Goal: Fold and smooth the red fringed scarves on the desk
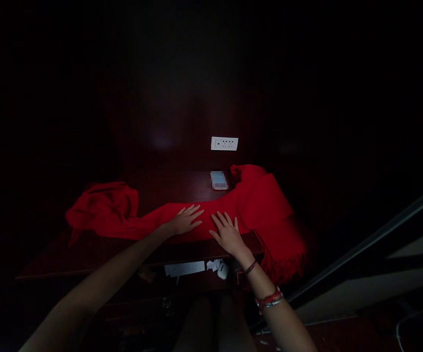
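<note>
A long red scarf [244,208] with fringed ends stretches across a dark wooden desk [175,188]. Its left part is bunched in a heap, while the right part spreads wider and its fringe hangs over the front edge. My left hand [185,221] lies flat on the scarf's middle stretch, fingers spread, a ring on one finger. Just to its right, my right hand [228,234] also rests on the cloth with the fingers apart. Neither hand grips the fabric. Behind the scarf lies a small phone-like rectangle [219,180], its surface blurred out.
A white socket panel [224,143] is on the wall behind the desk. Below the desktop, an open drawer or shelf holds papers [184,269] and a small white case [222,270]. A slanted dark panel with a pale edge [380,234] stands at right. Much of the room is too dark to see.
</note>
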`<state>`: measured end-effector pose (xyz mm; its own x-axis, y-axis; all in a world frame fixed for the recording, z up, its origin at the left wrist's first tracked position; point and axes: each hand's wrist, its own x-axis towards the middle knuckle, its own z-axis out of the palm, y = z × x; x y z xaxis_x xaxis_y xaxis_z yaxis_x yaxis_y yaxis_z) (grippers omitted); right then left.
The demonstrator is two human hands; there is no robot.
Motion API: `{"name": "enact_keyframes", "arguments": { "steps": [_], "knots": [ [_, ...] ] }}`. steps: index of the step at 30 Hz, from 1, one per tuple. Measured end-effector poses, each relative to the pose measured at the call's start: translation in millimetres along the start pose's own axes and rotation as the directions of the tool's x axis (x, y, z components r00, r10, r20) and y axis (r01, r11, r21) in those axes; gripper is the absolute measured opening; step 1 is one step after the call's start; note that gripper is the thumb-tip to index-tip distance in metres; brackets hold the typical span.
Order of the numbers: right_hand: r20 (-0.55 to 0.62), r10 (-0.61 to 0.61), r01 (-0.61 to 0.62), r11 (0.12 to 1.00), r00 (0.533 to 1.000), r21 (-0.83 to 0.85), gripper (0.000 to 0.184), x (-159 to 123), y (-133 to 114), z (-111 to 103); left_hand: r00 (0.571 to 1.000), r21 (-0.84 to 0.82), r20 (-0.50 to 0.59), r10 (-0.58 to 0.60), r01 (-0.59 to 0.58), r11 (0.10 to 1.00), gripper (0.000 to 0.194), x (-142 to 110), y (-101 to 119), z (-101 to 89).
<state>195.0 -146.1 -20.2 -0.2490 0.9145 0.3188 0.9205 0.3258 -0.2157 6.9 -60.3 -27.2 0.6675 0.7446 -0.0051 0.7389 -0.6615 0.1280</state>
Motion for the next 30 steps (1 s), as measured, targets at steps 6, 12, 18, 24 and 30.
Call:
{"name": "enact_keyframes", "arguments": {
  "steps": [6, 12, 18, 24, 30],
  "knots": [
    [0.170, 0.052, -0.049, 0.999, 0.984, -0.021, 0.051, 3.0, 10.7, 8.0, 0.994, -0.028, 0.101, -0.045, 0.048, 0.998, 0.058, 0.3, -4.3, -5.9],
    [0.022, -0.061, 0.063, 0.996, 0.998, -0.066, 0.046, 23.9, 0.4, 4.2, 0.993, 0.002, -0.018, -0.116, 0.116, 0.993, 0.066, 0.3, -1.5, 1.6],
    [0.101, -0.102, 0.121, 0.970, 0.990, -0.211, 0.044, 42.5, 28.3, 3.9, 0.992, -0.001, -0.037, -0.124, 0.124, 0.992, 0.067, 0.6, -3.7, 6.7],
    [-0.032, -0.041, 0.027, 0.931, 0.999, -0.365, 0.041, 37.5, 90.0, -34.9, 0.992, 0.001, -0.063, -0.113, 0.113, 0.994, 0.067, 0.7, -4.3, 8.0],
    [-0.208, -0.015, -0.059, 0.937, 0.978, -0.344, 0.048, 29.5, 82.7, -59.2, 0.991, -0.001, -0.059, -0.119, 0.120, 0.993, 0.067, 0.7, -4.6, 7.7]
  ]
}}
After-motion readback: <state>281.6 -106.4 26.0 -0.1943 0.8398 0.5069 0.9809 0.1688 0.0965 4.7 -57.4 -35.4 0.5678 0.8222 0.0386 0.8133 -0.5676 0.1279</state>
